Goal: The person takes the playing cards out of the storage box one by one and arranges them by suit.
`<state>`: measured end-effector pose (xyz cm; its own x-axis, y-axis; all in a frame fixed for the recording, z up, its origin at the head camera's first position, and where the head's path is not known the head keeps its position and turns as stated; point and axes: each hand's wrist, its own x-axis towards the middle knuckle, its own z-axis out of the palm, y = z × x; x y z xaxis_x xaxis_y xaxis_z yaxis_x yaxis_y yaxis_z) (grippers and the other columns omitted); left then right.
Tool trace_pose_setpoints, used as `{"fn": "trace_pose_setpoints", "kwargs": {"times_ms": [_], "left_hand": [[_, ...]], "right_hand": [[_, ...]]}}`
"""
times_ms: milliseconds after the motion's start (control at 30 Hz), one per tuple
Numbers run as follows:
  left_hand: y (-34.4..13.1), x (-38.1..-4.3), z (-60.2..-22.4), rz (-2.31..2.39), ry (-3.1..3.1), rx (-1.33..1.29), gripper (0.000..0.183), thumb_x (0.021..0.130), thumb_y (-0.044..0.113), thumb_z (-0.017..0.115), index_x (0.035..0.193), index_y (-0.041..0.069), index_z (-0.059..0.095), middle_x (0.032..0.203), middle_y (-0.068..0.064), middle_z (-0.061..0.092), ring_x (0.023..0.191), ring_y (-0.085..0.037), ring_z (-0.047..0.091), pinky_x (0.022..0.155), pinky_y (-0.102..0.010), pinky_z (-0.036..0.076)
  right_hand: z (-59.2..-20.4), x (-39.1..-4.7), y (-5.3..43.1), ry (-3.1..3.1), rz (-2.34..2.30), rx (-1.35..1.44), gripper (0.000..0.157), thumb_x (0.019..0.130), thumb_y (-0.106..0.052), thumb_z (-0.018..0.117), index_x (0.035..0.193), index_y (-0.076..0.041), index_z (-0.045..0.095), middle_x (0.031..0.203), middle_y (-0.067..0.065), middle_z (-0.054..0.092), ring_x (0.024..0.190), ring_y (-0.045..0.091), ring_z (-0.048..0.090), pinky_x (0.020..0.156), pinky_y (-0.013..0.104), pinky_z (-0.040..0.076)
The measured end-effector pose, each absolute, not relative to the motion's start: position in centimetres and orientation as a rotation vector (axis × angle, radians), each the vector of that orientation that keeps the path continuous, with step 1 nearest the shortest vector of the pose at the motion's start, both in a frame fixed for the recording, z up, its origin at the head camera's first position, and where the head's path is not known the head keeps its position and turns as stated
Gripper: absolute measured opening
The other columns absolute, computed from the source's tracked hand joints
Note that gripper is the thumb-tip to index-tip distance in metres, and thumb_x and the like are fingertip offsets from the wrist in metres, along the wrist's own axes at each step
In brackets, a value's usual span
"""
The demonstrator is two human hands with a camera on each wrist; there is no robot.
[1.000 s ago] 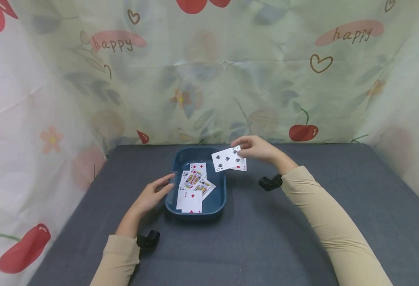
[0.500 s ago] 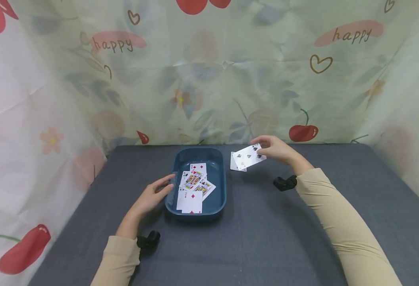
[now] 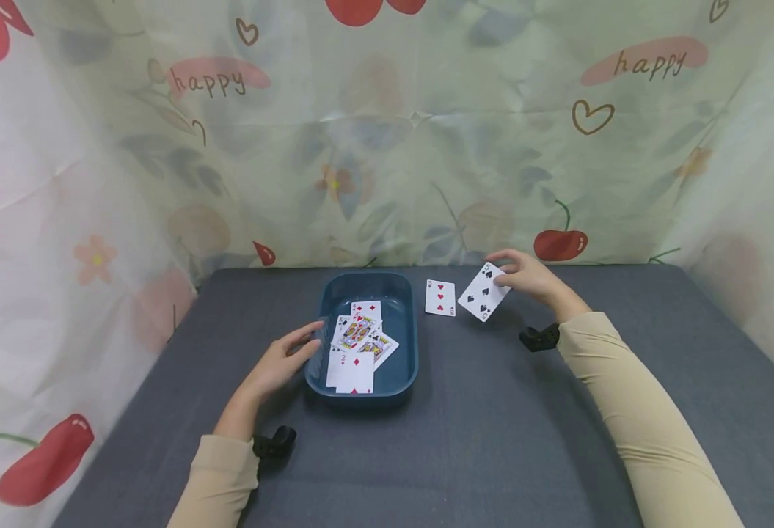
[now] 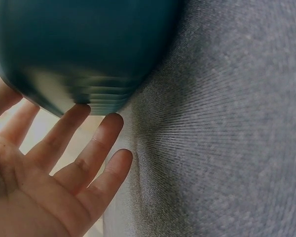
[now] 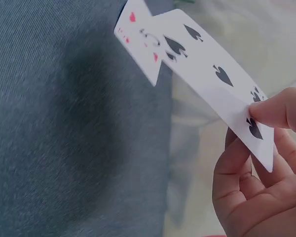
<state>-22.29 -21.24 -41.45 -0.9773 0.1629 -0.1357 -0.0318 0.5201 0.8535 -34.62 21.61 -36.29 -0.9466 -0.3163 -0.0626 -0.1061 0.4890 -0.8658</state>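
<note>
My right hand pinches a five of spades between thumb and fingers, tilted above the table. In the right wrist view the thumb presses on the face of that card, with curled fingers behind it. A three of hearts lies face up on the table, left of the held card. At the left side of the blue tray, my left hand has its fingers extended, the fingertips at the tray's wall. Inside the tray several face-up playing cards overlap, among them a two of diamonds and a king.
A dark grey cloth covers the table. Behind it hangs a patterned curtain, which also runs along both sides. Black wrist devices sit on the left wrist and the right wrist.
My right hand has moved right, away from the tray, with the five of spades. The three of hearts, earlier partly behind it, now shows whole on the table. The left hand stays put.
</note>
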Motion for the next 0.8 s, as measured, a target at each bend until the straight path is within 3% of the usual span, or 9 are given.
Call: {"fn": "trace_pose_setpoints", "kwargs": {"times_ms": [300,433,533,800], "left_hand": [[-21.3,-22.2,-41.4,1.44,2.567,0.121,0.05,0.096,0.039,0.047,0.143,0.025,0.036,0.154,-0.01,0.027,0.142,-0.036,0.023,0.11,-0.058,0.025],[-21.4,-22.2,-41.3,1.434,2.573,0.13,0.051,0.097,0.039,0.046,0.144,0.024,0.036,0.154,-0.011,0.026,0.142,-0.037,0.022,0.11,-0.058,0.025],[-21.3,-22.2,-41.3,1.445,2.565,0.128,0.052,0.096,0.041,0.047,0.144,0.024,0.036,0.154,-0.01,0.027,0.142,-0.036,0.022,0.11,-0.058,0.025],[-21.2,-22.2,-41.4,1.444,2.568,0.129,0.053,0.096,0.043,0.047,0.144,0.024,0.036,0.154,-0.01,0.026,0.142,-0.036,0.022,0.11,-0.058,0.025]], "right_hand": [[-37.9,-35.4,22.1,2.648,-1.349,-0.24,0.037,0.091,-0.006,0.052,0.124,0.01,0.045,0.124,0.035,0.053,0.076,0.0,0.055,0.076,0.03,0.048],[-38.5,-35.9,21.9,2.71,-1.309,-0.246,0.035,0.092,-0.008,0.052,0.122,0.01,0.05,0.123,0.034,0.054,0.093,0.018,0.062,0.078,0.028,0.047],[-38.7,-36.1,21.7,2.762,-1.294,-0.264,0.035,0.091,-0.007,0.052,0.121,0.009,0.052,0.123,0.033,0.054,0.105,0.033,0.057,0.08,0.03,0.046],[-39.2,-37.0,20.4,2.812,-1.272,-0.208,0.034,0.089,-0.001,0.051,0.122,0.005,0.055,0.121,0.028,0.055,0.104,0.033,0.054,0.079,0.03,0.044]]}}
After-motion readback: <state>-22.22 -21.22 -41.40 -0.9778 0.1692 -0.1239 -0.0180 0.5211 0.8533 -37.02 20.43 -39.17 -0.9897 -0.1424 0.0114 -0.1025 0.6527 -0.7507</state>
